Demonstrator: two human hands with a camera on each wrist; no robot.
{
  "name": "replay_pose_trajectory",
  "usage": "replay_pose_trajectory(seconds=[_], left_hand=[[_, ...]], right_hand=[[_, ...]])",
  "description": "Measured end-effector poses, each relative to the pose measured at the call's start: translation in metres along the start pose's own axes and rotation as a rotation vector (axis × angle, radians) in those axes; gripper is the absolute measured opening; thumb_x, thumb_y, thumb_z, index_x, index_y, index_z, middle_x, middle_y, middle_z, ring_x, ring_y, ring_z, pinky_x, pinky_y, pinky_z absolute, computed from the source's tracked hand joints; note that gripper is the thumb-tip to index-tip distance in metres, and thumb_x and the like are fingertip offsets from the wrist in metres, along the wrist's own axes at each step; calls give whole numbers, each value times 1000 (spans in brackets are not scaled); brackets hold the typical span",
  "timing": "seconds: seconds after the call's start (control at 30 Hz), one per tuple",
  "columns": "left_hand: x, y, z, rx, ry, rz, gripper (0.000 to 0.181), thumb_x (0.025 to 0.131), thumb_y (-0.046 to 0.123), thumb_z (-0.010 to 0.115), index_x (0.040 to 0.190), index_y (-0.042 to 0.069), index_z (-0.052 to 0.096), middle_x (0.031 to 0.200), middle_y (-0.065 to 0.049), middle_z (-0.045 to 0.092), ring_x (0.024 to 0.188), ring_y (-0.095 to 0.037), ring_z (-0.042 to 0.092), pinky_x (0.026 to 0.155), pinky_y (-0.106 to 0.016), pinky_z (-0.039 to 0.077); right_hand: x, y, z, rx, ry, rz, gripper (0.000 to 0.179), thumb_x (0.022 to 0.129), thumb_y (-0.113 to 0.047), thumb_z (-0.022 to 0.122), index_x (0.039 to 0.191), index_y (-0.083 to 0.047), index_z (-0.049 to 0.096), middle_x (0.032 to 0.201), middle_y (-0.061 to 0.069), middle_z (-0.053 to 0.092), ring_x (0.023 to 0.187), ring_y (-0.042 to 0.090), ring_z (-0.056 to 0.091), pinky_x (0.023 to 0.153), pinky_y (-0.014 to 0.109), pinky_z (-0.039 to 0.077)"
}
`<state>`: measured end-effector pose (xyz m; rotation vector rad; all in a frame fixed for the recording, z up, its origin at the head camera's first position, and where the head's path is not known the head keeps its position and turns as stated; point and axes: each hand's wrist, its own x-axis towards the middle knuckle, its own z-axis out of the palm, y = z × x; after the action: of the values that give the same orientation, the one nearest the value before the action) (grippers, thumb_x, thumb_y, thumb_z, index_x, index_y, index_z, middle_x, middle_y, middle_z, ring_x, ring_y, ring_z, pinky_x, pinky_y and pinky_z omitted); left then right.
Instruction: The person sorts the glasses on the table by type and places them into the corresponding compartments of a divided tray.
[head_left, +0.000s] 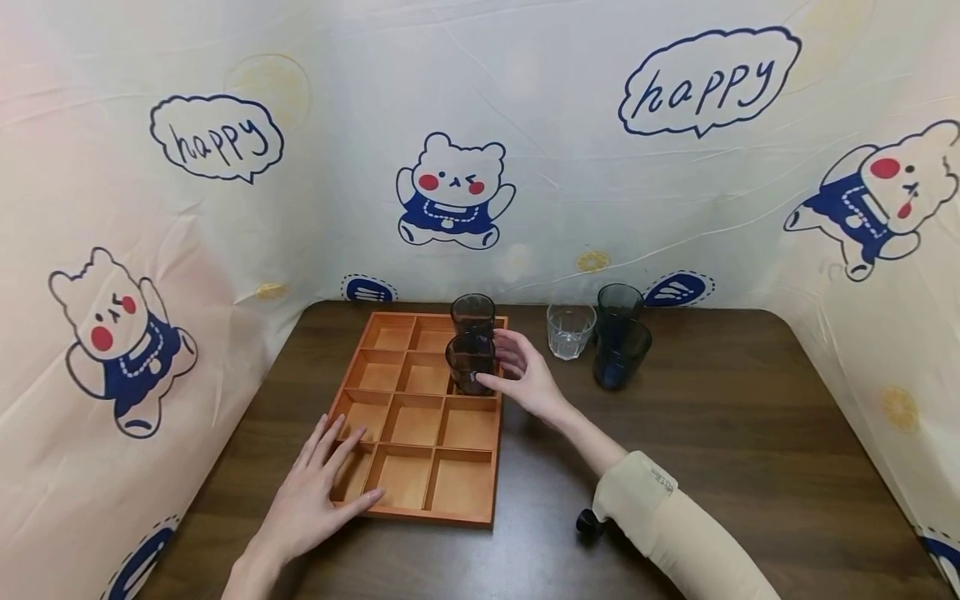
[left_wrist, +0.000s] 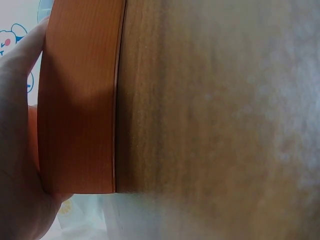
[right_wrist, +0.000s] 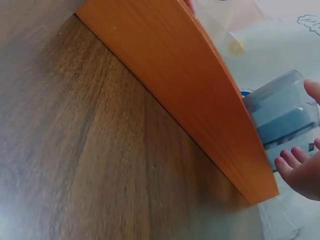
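Note:
A shallow orange-brown wooden box (head_left: pixel 438 512) with several square compartments lies on the table. My right hand (head_left: pixel 528 379) holds a dark tinted glass (head_left: pixel 468 362) at the box's right side, in the second row from the back. The thumb lies on its front and the fingers at its right edge. Just behind stands another dark glass (head_left: pixel 472 308) in the back right compartment, partly hidden. My left hand (head_left: pixel 307 496) rests on the box's near left corner, fingers spread over the compartments. In the left wrist view it lies along the box wall (left_wrist: pixel 80 100).
Right of the box stand a clear glass (head_left: pixel 572 333) and two dark glasses, one nearer (head_left: pixel 622 354) and one farther (head_left: pixel 618 300). A small black object (head_left: pixel 588 525) shows beside my right sleeve (head_left: pixel 652 500). A printed cloth (head_left: pixel 540 208) hangs around the table.

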<state>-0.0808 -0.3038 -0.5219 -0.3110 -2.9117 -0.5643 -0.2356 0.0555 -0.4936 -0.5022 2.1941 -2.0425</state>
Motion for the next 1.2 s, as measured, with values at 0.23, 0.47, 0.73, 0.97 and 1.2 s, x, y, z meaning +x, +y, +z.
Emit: replay_pose_trajectory(seconds=[0.23,0.47,0.73,0.97,1.2], left_hand=[[1,-1,0,6,2,0,96,86,62,87,165,21,52,177,-22,36,172,-35,18,115,-76,41],[0,-1,0,10,9,-1,96,86,62,87,166,23,51,179,-21,33,172,-35,19,114,-76,43],[0,-2,1,12,8,1,95,87,63,87,166,23,51,179,-20,34,171,-37,20,114,-74,43],[0,-1,1,9,1,-3,95,87,63,86,166,22,51,179,-19,34,172,-34,18,115,-74,42],[-1,-1,1,6,-3,-6,96,87,63,86,166,22,51,179,-19,34,174,-31,15,115,-75,42]], right_hand=[[-14,-8,-19,8,21,-52,81,95,5,81,164,2,39,163,33,50,153,51,49,128,59,42],[-22,-25,-43,-2,36,-76,83,96,6,79,167,-3,37,167,24,50,158,49,45,131,58,38],[-33,-37,-65,98,30,-12,80,102,4,72,170,-8,33,168,22,49,158,44,46,129,53,41],[-46,-38,-82,112,74,-42,83,100,6,73,170,-3,30,167,24,49,156,38,50,125,31,48],[-52,-45,-105,218,134,-160,81,97,18,67,168,-2,34,149,-7,66,141,10,64,119,24,51]])
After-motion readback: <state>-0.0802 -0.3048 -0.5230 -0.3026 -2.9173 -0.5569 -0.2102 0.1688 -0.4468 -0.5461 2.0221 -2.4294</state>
